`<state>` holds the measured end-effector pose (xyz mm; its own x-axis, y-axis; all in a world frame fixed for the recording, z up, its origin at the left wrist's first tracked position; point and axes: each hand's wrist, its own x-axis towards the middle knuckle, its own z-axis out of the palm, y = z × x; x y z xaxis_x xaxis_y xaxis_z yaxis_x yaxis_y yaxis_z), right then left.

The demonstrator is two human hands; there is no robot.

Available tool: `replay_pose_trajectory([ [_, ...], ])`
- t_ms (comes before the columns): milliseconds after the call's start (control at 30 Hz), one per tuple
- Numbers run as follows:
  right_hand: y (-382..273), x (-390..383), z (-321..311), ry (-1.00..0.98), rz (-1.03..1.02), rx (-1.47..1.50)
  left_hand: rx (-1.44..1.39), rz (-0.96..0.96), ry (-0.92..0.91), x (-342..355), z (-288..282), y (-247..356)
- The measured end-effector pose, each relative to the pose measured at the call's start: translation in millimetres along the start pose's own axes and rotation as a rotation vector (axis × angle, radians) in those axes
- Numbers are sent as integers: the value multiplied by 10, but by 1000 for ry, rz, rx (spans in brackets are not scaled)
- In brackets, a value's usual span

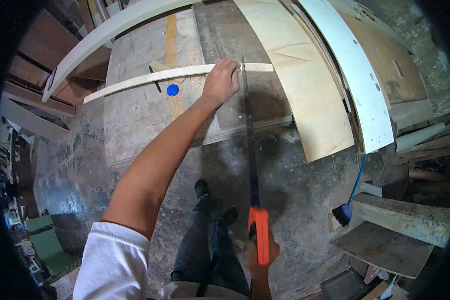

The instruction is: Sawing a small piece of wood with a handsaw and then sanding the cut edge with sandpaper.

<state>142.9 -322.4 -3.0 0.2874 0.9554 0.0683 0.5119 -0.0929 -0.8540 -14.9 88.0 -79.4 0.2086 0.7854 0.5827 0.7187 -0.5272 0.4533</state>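
A long, narrow strip of pale wood (150,78) lies across the worn work surface. My left hand (222,81) is closed around it near its right end, pressing it down. Just right of those fingers, the thin blade of a handsaw (250,135) crosses the strip with its tip beyond the far edge. My right hand (265,252) grips the saw's orange handle (258,235) low in the view, close to my body. Left of my left hand, a blue round cap (172,90) and a dark pen-like stick (155,79) lie beside the strip.
A broad plywood sheet (315,95) and a white panel (365,90) lean or lie to the right. A blue-handled broom (343,214) is on the floor at right, near stacked boards (405,215). A long pale board (100,37) arches across the upper left.
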Motion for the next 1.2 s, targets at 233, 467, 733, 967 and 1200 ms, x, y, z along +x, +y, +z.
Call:
replay_pose_trajectory([
  [233, 42, 88, -2, -88, 186, 8, -6, 1, 20, 22, 7, 24],
  [467, -84, 12, -47, -18, 165, -45, -23, -23, 18, 19, 23, -19],
  [733, 40, -139, -126, -71, 50, -134, -7, -19, 31, 16, -2, -21],
  [967, 34, 79, -65, -65, 102, 39, -34, -36, 22, 63, 17, 70],
  [1200, 26, -28, -159, -78, 2, -149, -27, 7, 67, 38, 34, -13],
])
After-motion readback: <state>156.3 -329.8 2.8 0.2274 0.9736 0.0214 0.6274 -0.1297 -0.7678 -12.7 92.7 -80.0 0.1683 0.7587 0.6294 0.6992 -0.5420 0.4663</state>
